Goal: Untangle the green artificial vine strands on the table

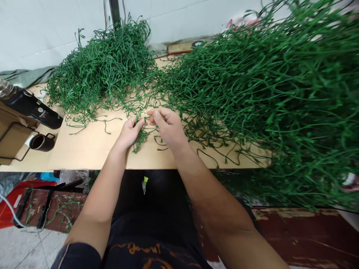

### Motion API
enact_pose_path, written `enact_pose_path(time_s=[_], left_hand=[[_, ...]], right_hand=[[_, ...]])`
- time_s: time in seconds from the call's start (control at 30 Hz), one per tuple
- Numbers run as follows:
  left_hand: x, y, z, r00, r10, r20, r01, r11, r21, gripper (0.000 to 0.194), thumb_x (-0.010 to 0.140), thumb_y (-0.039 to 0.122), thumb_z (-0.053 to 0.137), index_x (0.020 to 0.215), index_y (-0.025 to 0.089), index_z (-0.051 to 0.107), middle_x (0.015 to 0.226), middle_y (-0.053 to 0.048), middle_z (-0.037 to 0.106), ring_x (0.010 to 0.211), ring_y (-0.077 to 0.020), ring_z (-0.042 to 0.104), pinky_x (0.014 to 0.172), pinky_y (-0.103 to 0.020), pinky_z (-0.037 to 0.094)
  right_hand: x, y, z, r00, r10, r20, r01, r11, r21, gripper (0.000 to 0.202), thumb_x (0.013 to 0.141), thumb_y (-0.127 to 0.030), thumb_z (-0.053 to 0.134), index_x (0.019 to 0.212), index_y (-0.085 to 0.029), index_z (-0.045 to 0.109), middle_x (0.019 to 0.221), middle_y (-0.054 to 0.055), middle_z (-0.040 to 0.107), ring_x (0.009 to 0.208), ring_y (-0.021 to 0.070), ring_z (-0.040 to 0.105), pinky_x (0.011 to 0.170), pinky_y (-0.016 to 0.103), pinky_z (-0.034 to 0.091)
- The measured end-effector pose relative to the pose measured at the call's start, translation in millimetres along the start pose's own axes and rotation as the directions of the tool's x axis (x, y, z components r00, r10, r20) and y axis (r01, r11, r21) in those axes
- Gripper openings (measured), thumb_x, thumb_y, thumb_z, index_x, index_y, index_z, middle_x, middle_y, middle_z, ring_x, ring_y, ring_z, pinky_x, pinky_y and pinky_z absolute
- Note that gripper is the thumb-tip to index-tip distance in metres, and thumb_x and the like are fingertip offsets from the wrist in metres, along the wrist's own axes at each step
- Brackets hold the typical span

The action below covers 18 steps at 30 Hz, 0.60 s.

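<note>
My left hand (131,131) is closed around a small bunch of thin green stems (139,140), whose ends hang below the thumb and over the table edge side. Just to its right, my right hand (168,125) has thumb and forefinger pinched at the tip of a green stem beside the bunch. The fingertips of both hands nearly meet. Beyond them lies a tangled heap of green stems (106,67) with small forked ends, plastic-looking. A much larger pile of the same stems (241,74) spreads along the right side.
Loose stems (106,121) lie scattered on the light wooden tabletop (84,153). At left are a black thermos bottle (36,110) and a dark mug (42,142) near a cardboard box (11,134). Stems hang past the table's front edge at right. A tiled wall (174,18) stands behind.
</note>
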State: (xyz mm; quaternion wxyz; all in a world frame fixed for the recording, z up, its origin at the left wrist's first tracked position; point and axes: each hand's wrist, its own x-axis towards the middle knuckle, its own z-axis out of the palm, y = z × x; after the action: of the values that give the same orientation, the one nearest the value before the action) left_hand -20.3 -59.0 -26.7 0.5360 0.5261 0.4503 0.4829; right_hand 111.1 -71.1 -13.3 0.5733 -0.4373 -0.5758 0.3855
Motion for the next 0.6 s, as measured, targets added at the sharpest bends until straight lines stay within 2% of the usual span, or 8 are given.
enact_pose_path(time_s=[0.1, 0.23, 0.33, 0.4, 0.47, 0.53, 0.6], left_hand=[[3, -3, 2.4, 0.995, 0.066, -0.074, -0.054, 0.987, 0.154, 0.016, 0.076, 0.019, 0.060, 0.063, 0.016, 0.051, 0.057, 0.005, 0.045, 0.057, -0.0074, 0.039, 0.060, -0.021, 0.034], [10, -5, 1.6, 0.986, 0.118, -0.115, -0.070, 0.930, 0.361, 0.016, 0.076, 0.013, 0.057, 0.061, 0.017, 0.051, 0.059, 0.004, 0.049, 0.061, -0.0094, 0.044, 0.065, -0.022, 0.035], [18, -6, -5.4, 0.945, 0.133, -0.300, 0.005, 0.909, 0.418, 0.018, 0.077, 0.013, 0.056, 0.060, 0.018, 0.051, 0.059, 0.002, 0.052, 0.061, -0.0104, 0.046, 0.067, -0.023, 0.037], [20, -5, -11.1, 0.918, 0.110, -0.380, 0.025, 0.943, 0.332, 0.019, 0.079, 0.016, 0.055, 0.060, 0.017, 0.052, 0.058, 0.002, 0.052, 0.060, -0.0098, 0.048, 0.067, -0.022, 0.039], [19, -2, -15.5, 0.934, 0.051, -0.353, 0.013, 0.984, 0.176, 0.020, 0.081, 0.021, 0.055, 0.062, 0.017, 0.055, 0.056, 0.003, 0.053, 0.058, -0.0088, 0.050, 0.066, -0.021, 0.042], [14, 3, -18.4, 0.957, -0.011, -0.289, 0.016, 1.000, 0.016, 0.021, 0.084, 0.028, 0.053, 0.067, 0.016, 0.060, 0.056, 0.002, 0.056, 0.059, -0.0088, 0.054, 0.065, -0.021, 0.044], [8, 10, -20.3, 0.969, -0.067, -0.236, 0.041, 0.993, -0.112, 0.025, 0.085, 0.033, 0.051, 0.074, 0.015, 0.064, 0.062, -0.001, 0.063, 0.065, -0.0106, 0.060, 0.068, -0.023, 0.047]], right_hand=[[-4, -2, 4, 0.996, -0.083, -0.043, 0.081, 0.995, -0.050, 0.038, 0.088, -0.050, 0.041, 0.069, -0.020, 0.053, 0.064, 0.001, 0.051, 0.063, 0.0120, 0.048, 0.063, 0.029, 0.041], [-21, -20, 3, 0.979, -0.203, -0.008, 0.201, 0.975, -0.095, 0.041, 0.090, -0.047, 0.040, 0.060, -0.020, 0.044, 0.060, 0.000, 0.047, 0.059, 0.0109, 0.044, 0.060, 0.028, 0.038], [-36, -54, -7, 0.948, -0.316, 0.026, 0.317, 0.947, -0.054, 0.038, 0.094, -0.040, 0.036, 0.062, -0.020, 0.043, 0.059, -0.001, 0.047, 0.056, 0.0099, 0.043, 0.057, 0.028, 0.036], [-39, -75, -16, 0.918, -0.392, 0.057, 0.395, 0.916, -0.062, 0.035, 0.094, -0.037, 0.034, 0.064, -0.021, 0.044, 0.061, 0.000, 0.047, 0.058, 0.0103, 0.044, 0.058, 0.028, 0.037], [-33, -82, -24, 0.918, -0.391, 0.063, 0.396, 0.907, -0.140, 0.033, 0.094, -0.036, 0.037, 0.065, -0.021, 0.044, 0.061, -0.001, 0.046, 0.059, 0.0106, 0.044, 0.059, 0.029, 0.036], [-19, -72, -29, 0.942, -0.332, 0.043, 0.332, 0.909, -0.253, 0.030, 0.091, -0.036, 0.043, 0.065, -0.022, 0.043, 0.060, -0.002, 0.042, 0.058, 0.0108, 0.042, 0.058, 0.029, 0.035], [-6, -50, -27, 0.965, -0.261, 0.037, 0.258, 0.906, -0.337, 0.025, 0.086, -0.036, 0.051, 0.067, -0.021, 0.043, 0.061, -0.002, 0.040, 0.061, 0.0114, 0.042, 0.059, 0.029, 0.035]])
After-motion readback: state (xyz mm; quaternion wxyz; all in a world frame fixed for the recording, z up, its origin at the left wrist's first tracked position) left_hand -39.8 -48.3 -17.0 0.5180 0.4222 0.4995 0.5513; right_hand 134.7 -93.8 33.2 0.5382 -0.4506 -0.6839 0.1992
